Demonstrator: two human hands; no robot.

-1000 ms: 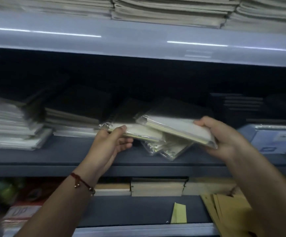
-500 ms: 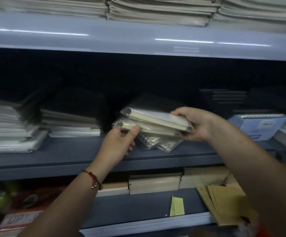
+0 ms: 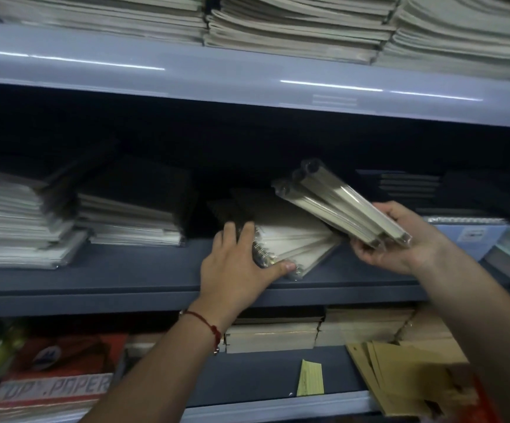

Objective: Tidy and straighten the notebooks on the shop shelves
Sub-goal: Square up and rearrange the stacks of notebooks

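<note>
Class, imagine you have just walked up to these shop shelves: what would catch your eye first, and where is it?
First, the right hand holding a tilted bundle of wrapped notebooks lifted above the middle shelf. Just left of it, the left hand grips a fanned, crooked pile of spiral notebooks lying on that shelf. Above, pale stacks crowd the top shelf.

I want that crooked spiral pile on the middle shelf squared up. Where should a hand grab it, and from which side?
Grip the spiral notebooks at the coil-bound corner, coming from the front left, where the left hand already clamps them. The coils line up there while the free edges fan rightward, so that corner likely holds all of them together.
</note>
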